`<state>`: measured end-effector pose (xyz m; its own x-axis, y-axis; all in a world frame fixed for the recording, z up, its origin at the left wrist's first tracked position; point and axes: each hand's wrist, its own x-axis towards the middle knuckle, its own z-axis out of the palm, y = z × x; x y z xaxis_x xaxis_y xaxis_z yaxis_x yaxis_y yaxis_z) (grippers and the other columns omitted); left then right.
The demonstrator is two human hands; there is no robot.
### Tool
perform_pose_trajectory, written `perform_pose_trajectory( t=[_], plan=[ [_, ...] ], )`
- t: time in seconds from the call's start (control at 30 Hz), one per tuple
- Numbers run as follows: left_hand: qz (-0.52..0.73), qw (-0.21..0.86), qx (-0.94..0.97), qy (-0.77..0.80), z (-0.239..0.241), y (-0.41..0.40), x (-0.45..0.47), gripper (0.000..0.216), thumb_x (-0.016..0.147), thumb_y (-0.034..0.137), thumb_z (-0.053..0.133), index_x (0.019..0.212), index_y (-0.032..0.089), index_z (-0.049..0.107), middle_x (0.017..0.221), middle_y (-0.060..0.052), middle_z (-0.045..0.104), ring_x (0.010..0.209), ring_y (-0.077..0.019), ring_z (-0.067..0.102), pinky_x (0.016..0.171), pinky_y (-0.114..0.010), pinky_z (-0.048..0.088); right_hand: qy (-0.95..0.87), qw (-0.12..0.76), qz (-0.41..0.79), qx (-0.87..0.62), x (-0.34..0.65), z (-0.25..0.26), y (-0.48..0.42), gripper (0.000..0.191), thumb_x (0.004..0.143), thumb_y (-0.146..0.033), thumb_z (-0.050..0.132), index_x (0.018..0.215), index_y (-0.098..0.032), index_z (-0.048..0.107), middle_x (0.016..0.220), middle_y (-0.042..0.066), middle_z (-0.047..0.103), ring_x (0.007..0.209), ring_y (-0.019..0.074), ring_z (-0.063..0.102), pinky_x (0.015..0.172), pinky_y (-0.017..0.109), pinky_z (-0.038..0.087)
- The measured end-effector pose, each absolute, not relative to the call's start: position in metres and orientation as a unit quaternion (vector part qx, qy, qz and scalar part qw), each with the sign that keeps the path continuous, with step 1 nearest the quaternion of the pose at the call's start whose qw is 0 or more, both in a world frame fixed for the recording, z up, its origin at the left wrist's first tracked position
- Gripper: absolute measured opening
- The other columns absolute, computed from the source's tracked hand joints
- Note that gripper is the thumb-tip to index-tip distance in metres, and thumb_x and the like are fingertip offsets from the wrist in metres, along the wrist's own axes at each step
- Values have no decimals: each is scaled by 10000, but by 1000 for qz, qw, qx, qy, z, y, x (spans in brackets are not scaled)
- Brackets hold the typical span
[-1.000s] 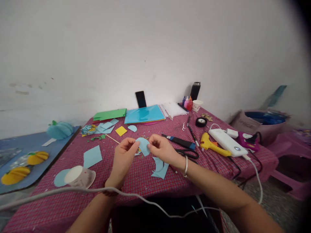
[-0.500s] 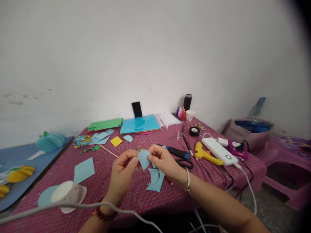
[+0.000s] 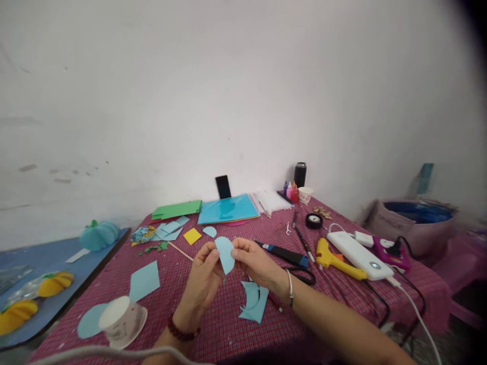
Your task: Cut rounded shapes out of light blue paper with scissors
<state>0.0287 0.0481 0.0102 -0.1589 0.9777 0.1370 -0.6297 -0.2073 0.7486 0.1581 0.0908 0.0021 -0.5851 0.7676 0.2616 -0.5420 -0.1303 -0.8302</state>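
Observation:
Between both hands I hold a light blue paper half-circle (image 3: 225, 255) upright above the table. My left hand (image 3: 207, 268) pinches its left edge between thumb and fingers. At its right edge, my right hand (image 3: 251, 257) pinches it the same way. Below my right hand lies a blue paper offcut (image 3: 254, 301) with curved cuts in it. Black-handled scissors (image 3: 302, 275) rest beyond my right wrist, partly hidden by it. Another blue half-circle (image 3: 209, 231) lies flat farther back, beside a yellow paper square (image 3: 192, 235).
A yellow glue gun (image 3: 338, 261), white power bank (image 3: 359, 255) and black tape roll (image 3: 314, 220) lie on the right. Paper cups (image 3: 120, 319) stand at front left, by a blue paper sheet (image 3: 145, 281). A blue folder (image 3: 228, 209) and a phone (image 3: 223, 187) are at the back.
The paper half-circle has turned in my fingers, so its broad face shows taller and its straight edge is at the left. The whole view has shifted slightly.

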Motion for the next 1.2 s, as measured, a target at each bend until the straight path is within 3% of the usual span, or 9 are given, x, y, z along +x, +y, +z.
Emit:
perform_pose_trajectory(
  t=[0.27,0.57,0.67,0.8,0.93,1.03,1.1,1.2],
  plan=[
    [707,563,346,251,6,52,30,245,697,352,753,783,162,625,754,-2,633,646,-107,570,596,-226,460,-486,437,749,-112,156,4,92,353,658,-411,788,712,-157,550,594,-36,589,518,84,528,547,215,396],
    [700,559,353,270,8,53,34,194,723,294,718,798,167,592,733,15,601,603,-89,532,574,-221,432,-488,435,747,-118,158,4,93,340,661,-410,782,708,-157,561,586,-38,592,520,85,526,551,219,393],
    [702,554,340,291,10,53,35,233,724,273,714,893,188,577,761,19,608,606,-90,545,569,-216,438,-487,433,748,-127,158,5,92,342,660,-413,777,701,-159,551,581,-41,589,516,81,517,549,216,390],
    [719,480,366,345,10,57,33,447,686,226,742,1069,268,515,814,37,632,618,-91,571,563,-198,432,-493,433,739,-155,156,6,95,338,662,-410,758,694,-163,530,575,-42,572,518,82,508,540,217,381],
    [706,435,403,387,0,63,26,183,705,275,701,827,188,597,741,11,630,663,-113,579,634,-228,455,-525,437,700,-208,154,0,107,254,712,-369,681,712,-167,528,570,-48,545,514,85,492,533,220,374],
    [683,426,414,425,-11,60,23,226,752,390,632,761,164,635,735,-16,634,680,-140,569,650,-265,457,-572,434,657,-232,152,-12,118,208,731,-319,639,681,-173,500,563,-59,495,508,80,447,511,213,342],
    [657,367,423,505,-17,56,26,212,745,366,660,706,160,627,672,3,603,628,-121,528,616,-239,424,-591,429,640,-238,153,-22,124,201,741,-296,620,663,-180,475,560,-63,465,511,81,416,499,209,320],
    [613,303,438,583,-18,56,38,241,715,332,701,601,154,585,558,29,520,546,-100,450,546,-216,357,-594,434,636,-234,160,-33,129,127,766,-276,597,827,-189,527,587,-70,434,527,96,396,506,214,320]
  ],
)
